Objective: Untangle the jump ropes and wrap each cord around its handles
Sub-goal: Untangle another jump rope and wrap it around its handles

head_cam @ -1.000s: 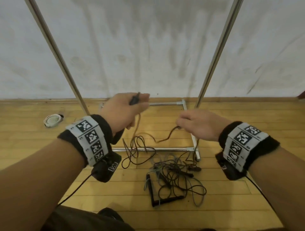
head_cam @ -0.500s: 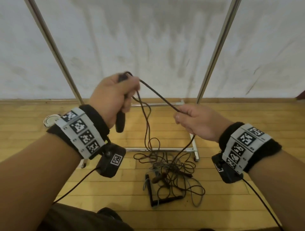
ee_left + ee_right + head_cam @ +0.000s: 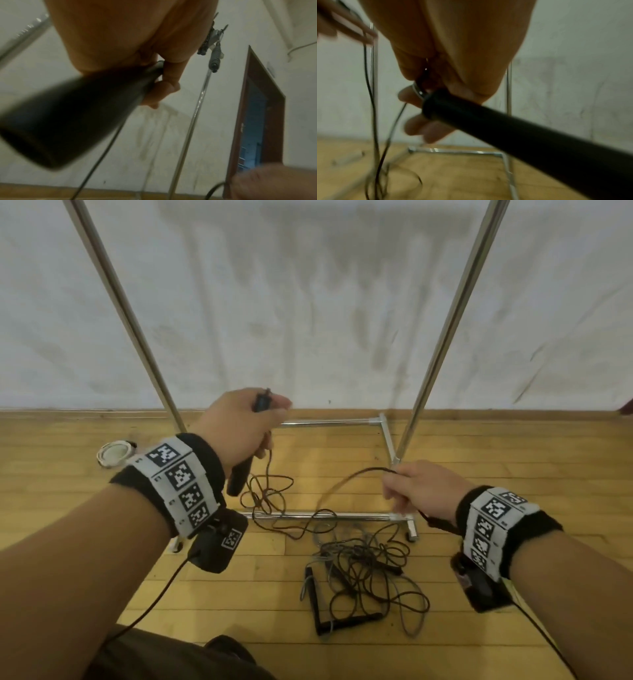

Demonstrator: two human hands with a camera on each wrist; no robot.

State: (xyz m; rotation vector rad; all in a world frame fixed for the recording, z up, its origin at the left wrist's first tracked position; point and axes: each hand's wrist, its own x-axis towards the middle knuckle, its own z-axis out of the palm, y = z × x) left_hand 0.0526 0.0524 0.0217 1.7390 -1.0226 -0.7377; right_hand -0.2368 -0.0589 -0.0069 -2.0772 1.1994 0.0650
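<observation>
My left hand [image 3: 239,429] grips one black jump-rope handle [image 3: 238,478] upright above the floor, its cord end poking out by the thumb. The left wrist view shows the fingers curled round that handle [image 3: 82,115]. My right hand [image 3: 419,491] holds a second black handle [image 3: 522,135], mostly hidden under it in the head view, and pinches the dark cord [image 3: 356,474]. That cord sags between both hands in loose loops. On the wooden floor below lies a tangle [image 3: 363,570] of black and grey cords with more black handles [image 3: 349,623].
A chrome garment rack stands in front of me, its two poles [image 3: 120,299] rising at either side and its base bar [image 3: 325,515] under the cords. A white round object [image 3: 114,453] lies on the floor to the left. A white wall is behind.
My left hand rose with its handle, pulling the cord taut, then came back down. The right hand has dropped lower and the cord between the hands now hangs slack.
</observation>
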